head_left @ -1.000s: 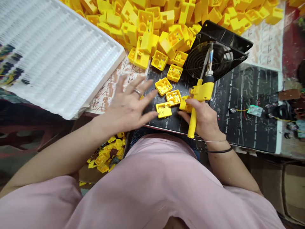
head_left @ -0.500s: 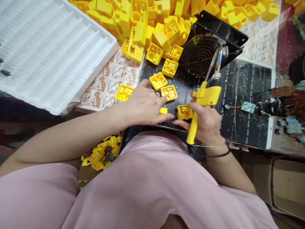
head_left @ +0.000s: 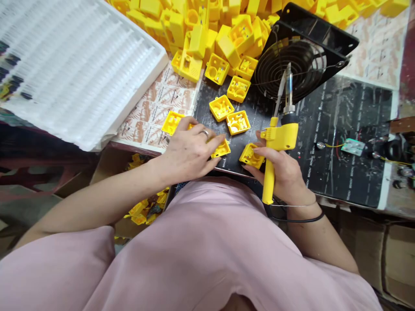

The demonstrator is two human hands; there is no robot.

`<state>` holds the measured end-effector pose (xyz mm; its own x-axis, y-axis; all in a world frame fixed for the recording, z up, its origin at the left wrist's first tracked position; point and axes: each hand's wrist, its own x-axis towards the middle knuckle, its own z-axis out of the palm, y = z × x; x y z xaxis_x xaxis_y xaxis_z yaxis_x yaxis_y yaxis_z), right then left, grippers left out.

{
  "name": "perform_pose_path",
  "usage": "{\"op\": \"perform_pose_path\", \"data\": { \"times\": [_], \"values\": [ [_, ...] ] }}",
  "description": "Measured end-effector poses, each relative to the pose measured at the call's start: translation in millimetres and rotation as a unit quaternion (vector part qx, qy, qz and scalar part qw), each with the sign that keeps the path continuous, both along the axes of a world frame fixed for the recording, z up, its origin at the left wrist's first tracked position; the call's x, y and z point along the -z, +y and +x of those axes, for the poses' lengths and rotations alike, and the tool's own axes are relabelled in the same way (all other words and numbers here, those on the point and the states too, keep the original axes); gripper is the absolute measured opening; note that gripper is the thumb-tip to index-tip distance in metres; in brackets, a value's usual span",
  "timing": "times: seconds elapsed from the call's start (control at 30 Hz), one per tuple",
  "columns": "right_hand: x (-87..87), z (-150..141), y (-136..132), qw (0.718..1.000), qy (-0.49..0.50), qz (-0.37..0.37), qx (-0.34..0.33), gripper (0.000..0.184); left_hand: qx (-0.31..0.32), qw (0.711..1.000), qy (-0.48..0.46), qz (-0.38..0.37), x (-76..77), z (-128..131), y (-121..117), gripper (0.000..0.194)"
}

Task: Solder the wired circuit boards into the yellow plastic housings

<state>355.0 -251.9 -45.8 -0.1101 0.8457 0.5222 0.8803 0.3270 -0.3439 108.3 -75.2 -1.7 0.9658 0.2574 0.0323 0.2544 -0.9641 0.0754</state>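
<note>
My left hand is curled over a small yellow plastic case near the table's front edge, thumb and fingers on it. Just beyond my left fingers lies another open case. In my right hand is a yellow soldering gun, its metal tip pointing away from me. The thumb and fingers of that same hand also touch a yellow case on the black mat. Between my hands and the pile lie several open cases with small metal parts inside.
A black fan stands behind the soldering gun. Yellow cases are heaped at the back. A white foam tray occupies the left. On the right lies a wired green circuit board. Below the table, a box holds yellow pieces.
My left hand has gone from spread fingers to curled over the case by the front edge. A case now shows beyond it on the left. My right hand keeps the soldering gun.
</note>
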Motion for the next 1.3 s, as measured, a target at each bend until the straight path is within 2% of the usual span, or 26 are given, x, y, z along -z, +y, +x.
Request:
{"op": "perform_pose_path", "data": {
  "times": [0.07,0.13,0.27,0.33,0.4,0.5,0.6,0.7,0.83,0.93,1.0,1.1,1.23,1.3],
  "values": [
    [0.9,-0.2,3.5,1.000,0.008,-0.011,-0.025,0.060,0.040,0.999,-0.014,-0.023,2.9,0.4,-1.5,0.057],
    [0.3,2.7,6.4,0.999,0.013,-0.026,-0.043,0.068,0.043,0.998,-0.032,-0.040,0.6,-8.2,6.8,0.059],
    [-2.8,4.7,14.1,0.999,0.003,-0.008,-0.048,0.081,-0.051,0.996,-0.031,-0.061,-11.2,-48.0,51.8,0.074],
    [-2.8,-1.4,22.2,0.998,-0.001,0.002,-0.062,0.077,-0.061,0.993,-0.016,-0.099,-11.9,-63.2,73.9,0.076],
    [-0.9,-10.5,32.0,0.996,-0.002,0.000,-0.085,0.070,-0.047,0.989,-0.019,-0.139,-6.7,-65.1,83.1,0.071],
    [3.1,-19.7,42.4,0.996,-0.025,0.002,-0.090,0.059,-0.025,0.983,-0.038,-0.179,4.2,-49.4,71.8,0.059],
    [4.7,-17.7,41.5,0.997,-0.053,0.006,-0.062,0.049,-0.017,0.977,-0.075,-0.200,6.2,-36.2,59.6,0.058],
    [3.1,-11.4,36.0,0.997,-0.062,0.005,-0.050,0.043,-0.036,0.979,-0.088,-0.181,-0.4,-40.3,73.5,0.063],
    [1.0,-9.7,35.4,0.996,-0.067,0.009,-0.053,0.046,-0.042,0.991,0.042,-0.122,-5.7,-57.1,100.0,0.059],
    [1.7,-12.4,38.3,0.996,-0.068,0.018,-0.056,0.044,-0.023,0.994,0.059,-0.084,-3.8,-62.8,92.2,0.065],
    [3.2,-13.8,39.8,0.996,-0.067,0.025,-0.058,0.043,-0.030,0.998,0.024,-0.055,-0.8,-58.8,75.0,0.073],
    [5.6,-13.0,39.8,0.996,-0.065,0.027,-0.054,0.040,-0.062,0.998,-0.024,-0.023,4.7,-39.8,44.8,0.083],
    [7.0,-5.2,32.7,0.997,-0.061,0.010,-0.043,0.043,-0.095,0.994,-0.028,-0.056,5.7,-11.5,20.7,0.060],
    [7.0,-0.6,27.2,0.998,-0.057,-0.005,-0.038,0.052,-0.047,0.994,-0.010,-0.101,1.2,-7.0,19.7,0.058]
  ]
}}
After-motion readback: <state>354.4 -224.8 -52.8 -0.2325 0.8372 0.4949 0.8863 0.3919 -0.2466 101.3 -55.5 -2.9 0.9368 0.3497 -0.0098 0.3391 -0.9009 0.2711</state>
